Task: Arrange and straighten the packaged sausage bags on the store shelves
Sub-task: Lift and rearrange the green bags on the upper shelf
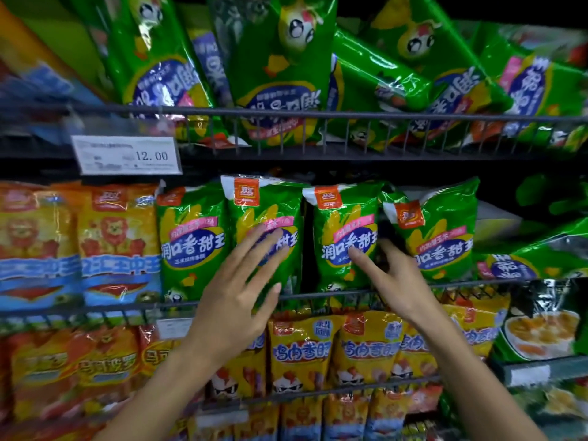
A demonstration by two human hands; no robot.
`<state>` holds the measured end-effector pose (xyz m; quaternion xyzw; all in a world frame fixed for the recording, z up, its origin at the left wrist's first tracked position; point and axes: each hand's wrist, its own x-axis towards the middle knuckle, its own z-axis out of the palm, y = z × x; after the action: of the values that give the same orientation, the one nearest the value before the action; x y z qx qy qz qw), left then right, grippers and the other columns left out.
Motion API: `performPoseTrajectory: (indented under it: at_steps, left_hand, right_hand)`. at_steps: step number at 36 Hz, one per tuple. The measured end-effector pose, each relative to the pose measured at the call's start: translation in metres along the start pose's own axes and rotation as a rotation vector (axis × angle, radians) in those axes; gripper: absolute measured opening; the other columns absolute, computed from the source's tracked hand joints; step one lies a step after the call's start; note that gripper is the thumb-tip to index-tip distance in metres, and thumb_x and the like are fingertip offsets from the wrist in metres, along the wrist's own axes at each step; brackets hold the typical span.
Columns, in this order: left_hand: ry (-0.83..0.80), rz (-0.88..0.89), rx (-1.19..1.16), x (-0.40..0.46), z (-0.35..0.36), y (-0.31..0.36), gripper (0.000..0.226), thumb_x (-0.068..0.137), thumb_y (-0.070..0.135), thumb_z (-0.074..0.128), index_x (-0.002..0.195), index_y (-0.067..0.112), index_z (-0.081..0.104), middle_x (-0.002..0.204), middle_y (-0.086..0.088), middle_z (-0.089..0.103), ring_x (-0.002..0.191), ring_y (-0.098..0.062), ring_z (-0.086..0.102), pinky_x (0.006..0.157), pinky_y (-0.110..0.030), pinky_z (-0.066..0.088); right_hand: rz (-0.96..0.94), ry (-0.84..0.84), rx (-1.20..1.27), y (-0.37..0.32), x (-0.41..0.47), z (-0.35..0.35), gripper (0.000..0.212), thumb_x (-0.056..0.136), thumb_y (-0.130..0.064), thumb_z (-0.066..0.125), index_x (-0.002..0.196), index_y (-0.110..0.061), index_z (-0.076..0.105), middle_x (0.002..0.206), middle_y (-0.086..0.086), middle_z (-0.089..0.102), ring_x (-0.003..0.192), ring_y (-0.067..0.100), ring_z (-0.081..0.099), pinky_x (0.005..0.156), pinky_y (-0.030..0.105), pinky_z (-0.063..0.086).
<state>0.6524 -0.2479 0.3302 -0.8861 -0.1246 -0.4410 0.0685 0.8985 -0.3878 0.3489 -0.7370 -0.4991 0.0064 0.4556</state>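
Several green sausage bags stand upright in a row on the middle shelf. My left hand (pixel 245 281) is open with spread fingers in front of the second green bag (pixel 265 214). My right hand (pixel 389 275) is open too, its thumb on the lower front of the third green bag (pixel 345 230) and its fingers reaching into the gap beside the fourth green bag (pixel 440 230), which leans left. A first green bag (pixel 191 237) stands at the left end of the row. Neither hand grips a bag.
Green bags (pixel 280 74) lie upside down and tilted in a jumble on the top shelf behind a wire rail (pixel 350 117). A price tag (pixel 127 155) reads 12.00. Orange and blue bags (pixel 117 243) stand at left, yellow bags (pixel 302 348) fill the shelf below.
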Motion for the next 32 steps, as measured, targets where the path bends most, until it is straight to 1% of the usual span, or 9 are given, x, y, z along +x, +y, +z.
performPoseTrajectory:
  at_steps: [5,8,13,15,20,24,26,29,32]
  left_hand:
    - [-0.059,0.035,0.102,-0.005,0.013,-0.010,0.062,0.107,0.037,0.046,0.164,0.020,0.028,0.174,0.001,0.014,0.161,-0.025,0.009,0.131,-0.037,0.008]
    - [-0.077,0.027,0.149,-0.004,0.016,-0.012,0.066,0.106,0.039,0.046,0.165,0.021,0.022,0.174,0.001,0.011,0.161,-0.025,0.007,0.131,-0.041,0.008]
    - [-0.074,0.032,0.139,-0.005,0.017,-0.013,0.067,0.106,0.040,0.045,0.166,0.022,0.019,0.174,0.001,0.010,0.161,-0.025,0.007,0.131,-0.039,0.003]
    - [-0.078,0.028,0.134,-0.005,0.017,-0.013,0.068,0.106,0.040,0.046,0.166,0.022,0.018,0.175,0.002,0.009,0.161,-0.025,0.006,0.131,-0.039,0.002]
    - [-0.093,0.030,0.152,-0.004,0.017,-0.013,0.068,0.107,0.042,0.044,0.166,0.022,0.017,0.175,0.001,0.008,0.161,-0.025,0.006,0.131,-0.039,0.001]
    - [-0.106,0.022,0.206,-0.002,0.017,-0.012,0.068,0.108,0.046,0.039,0.166,0.022,0.015,0.175,0.000,0.006,0.161,-0.025,0.005,0.130,-0.043,0.003]
    - [-0.110,0.019,0.232,-0.002,0.017,-0.011,0.068,0.108,0.047,0.037,0.167,0.022,0.015,0.175,0.000,0.006,0.161,-0.025,0.005,0.130,-0.045,0.003]
    - [-0.118,0.022,0.234,-0.002,0.017,-0.011,0.068,0.108,0.047,0.037,0.167,0.022,0.014,0.175,0.000,0.005,0.161,-0.025,0.005,0.130,-0.046,0.004]
    - [-0.116,0.022,0.236,-0.002,0.017,-0.011,0.068,0.108,0.047,0.038,0.167,0.021,0.014,0.175,-0.001,0.005,0.161,-0.025,0.005,0.130,-0.047,0.005]
  right_hand:
    - [-0.015,0.132,0.057,-0.005,-0.002,0.005,0.068,0.085,-0.074,0.058,0.079,-0.007,0.048,0.065,0.005,0.035,0.053,0.015,0.031,0.054,0.029,0.033]
    - [-0.023,0.224,0.099,-0.013,-0.002,0.011,0.068,0.088,-0.070,0.061,0.071,-0.009,0.039,0.061,0.000,0.029,0.053,0.014,0.027,0.055,0.034,0.031]
    - [-0.014,0.193,0.066,-0.022,-0.003,0.019,0.061,0.087,-0.071,0.060,0.075,-0.014,0.045,0.060,0.005,0.042,0.051,0.018,0.039,0.057,0.046,0.040]
    - [0.000,0.122,0.012,-0.023,-0.004,0.019,0.064,0.088,-0.072,0.057,0.090,-0.009,0.055,0.073,0.019,0.058,0.064,0.031,0.059,0.067,0.055,0.050]
    - [-0.067,0.039,0.022,-0.024,0.001,0.007,0.071,0.090,-0.069,0.056,0.114,-0.003,0.062,0.104,0.025,0.069,0.094,0.041,0.066,0.081,0.058,0.053]
    - [-0.120,0.087,0.048,-0.026,0.004,0.005,0.066,0.090,-0.068,0.056,0.087,-0.002,0.058,0.061,0.001,0.050,0.055,0.018,0.050,0.056,0.035,0.045]
    - [-0.123,0.079,0.061,-0.022,0.007,0.005,0.067,0.090,-0.068,0.057,0.088,-0.001,0.060,0.061,0.001,0.050,0.053,0.017,0.048,0.054,0.031,0.041]
    - [-0.116,0.001,0.054,-0.013,0.008,0.006,0.073,0.091,-0.068,0.055,0.106,0.003,0.063,0.088,0.027,0.063,0.075,0.036,0.062,0.065,0.046,0.051]
    - [-0.115,-0.001,0.089,-0.011,0.005,0.007,0.068,0.092,-0.067,0.056,0.106,0.000,0.064,0.096,0.029,0.064,0.085,0.043,0.063,0.073,0.057,0.051]
